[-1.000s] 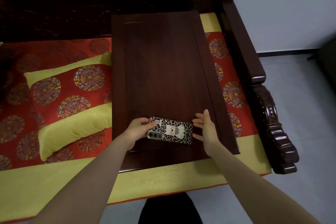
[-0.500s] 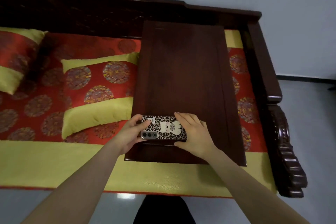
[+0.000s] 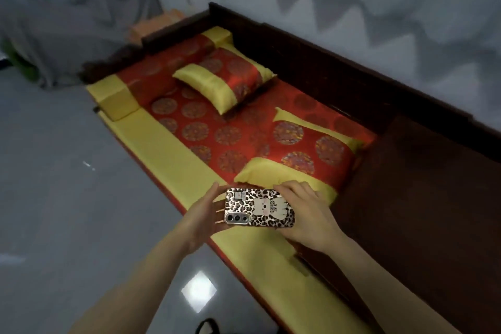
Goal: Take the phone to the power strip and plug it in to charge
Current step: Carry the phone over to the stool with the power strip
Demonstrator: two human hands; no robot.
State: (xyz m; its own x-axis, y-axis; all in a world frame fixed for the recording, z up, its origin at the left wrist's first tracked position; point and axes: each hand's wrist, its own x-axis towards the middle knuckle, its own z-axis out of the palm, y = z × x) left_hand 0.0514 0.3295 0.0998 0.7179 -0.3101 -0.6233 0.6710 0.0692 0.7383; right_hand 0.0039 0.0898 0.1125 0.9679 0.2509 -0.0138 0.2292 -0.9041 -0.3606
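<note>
Holding: I had the leopard-print cased phone (image 3: 259, 208) between both hands, back side up, with its camera strip toward me at the left end.
Left grip: my left hand (image 3: 204, 215) cupped the phone's left short end, fingers loosely curled behind it and thumb raised at the top edge, so it was part closed on the phone.
Right grip: my right hand (image 3: 306, 214) wrapped the right end, fingers (image 3: 291, 189) bent over the far edge, closed on the phone.
Phone position: it hung in the air above the front yellow border of the red and yellow patterned seat cushion (image 3: 173, 149), touching nothing but my hands.
Beyond the phone: a red and yellow brocade pillow (image 3: 298, 156) lay just behind my hands, and a second pillow of the same fabric (image 3: 225, 81) sat farther back.
Right side: a dark wooden low counter (image 3: 423, 211) stood on the couch beside my right wrist.
Below: a glossy grey tiled floor (image 3: 54, 198) lay under my left forearm.
</note>
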